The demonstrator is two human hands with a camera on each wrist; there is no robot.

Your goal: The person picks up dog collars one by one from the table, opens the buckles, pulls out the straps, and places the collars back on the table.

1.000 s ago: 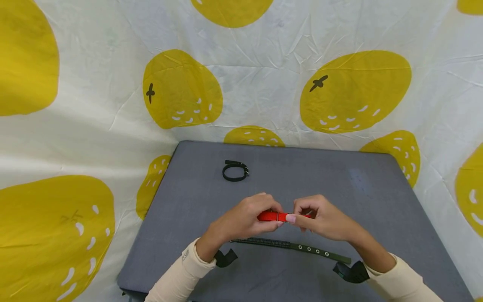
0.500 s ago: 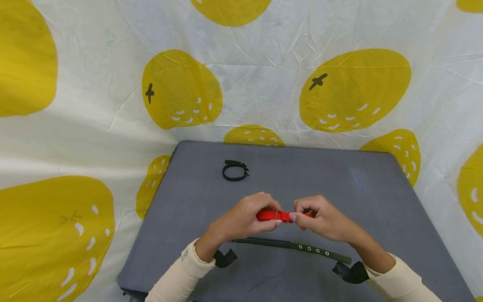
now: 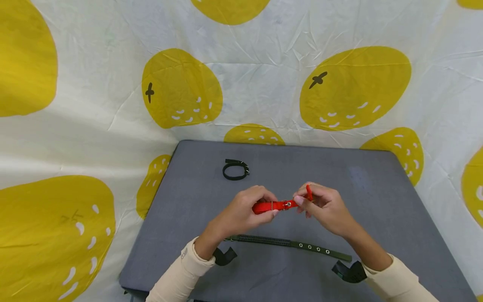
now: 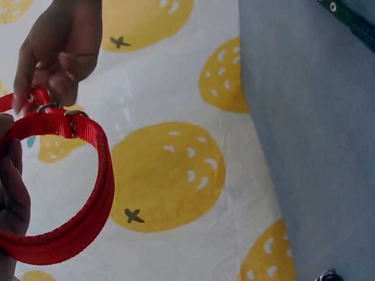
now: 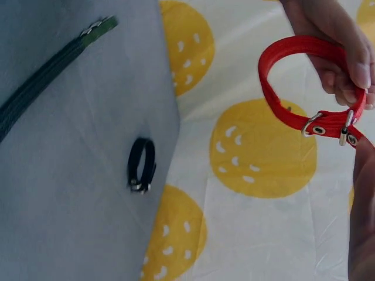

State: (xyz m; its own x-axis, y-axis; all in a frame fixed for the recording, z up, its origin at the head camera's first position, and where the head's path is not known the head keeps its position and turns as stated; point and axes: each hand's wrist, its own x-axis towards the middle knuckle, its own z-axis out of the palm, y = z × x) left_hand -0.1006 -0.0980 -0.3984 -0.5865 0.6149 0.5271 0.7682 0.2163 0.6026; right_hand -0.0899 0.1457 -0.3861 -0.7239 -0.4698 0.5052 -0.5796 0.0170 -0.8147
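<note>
The fingers of the left hand (image 3: 241,212) are clamped on the red collar (image 3: 277,205) beside its buckle (image 5: 328,127). The fingers of the right hand (image 3: 324,207) pinch the free end of the strap on the other side of the buckle. The collar hangs in the air above the counter (image 3: 377,201), between the two hands, and it already makes a closed loop, as both wrist views show. I judge that the strap is through the buckle, but the fastening is not finished: the free end stands up from the right fingers and is not tucked flat.

Nearer to the person than the red collar, a green collar (image 3: 290,244) lies open and straight on the counter, not yet buckled. Beyond the red collar, a black collar (image 3: 235,170) lies closed in a small ring.

Whether the pin sits in a hole I cannot tell, because the fingertips cover that part. The right wrist view cuts off the right hand almost fully.
</note>
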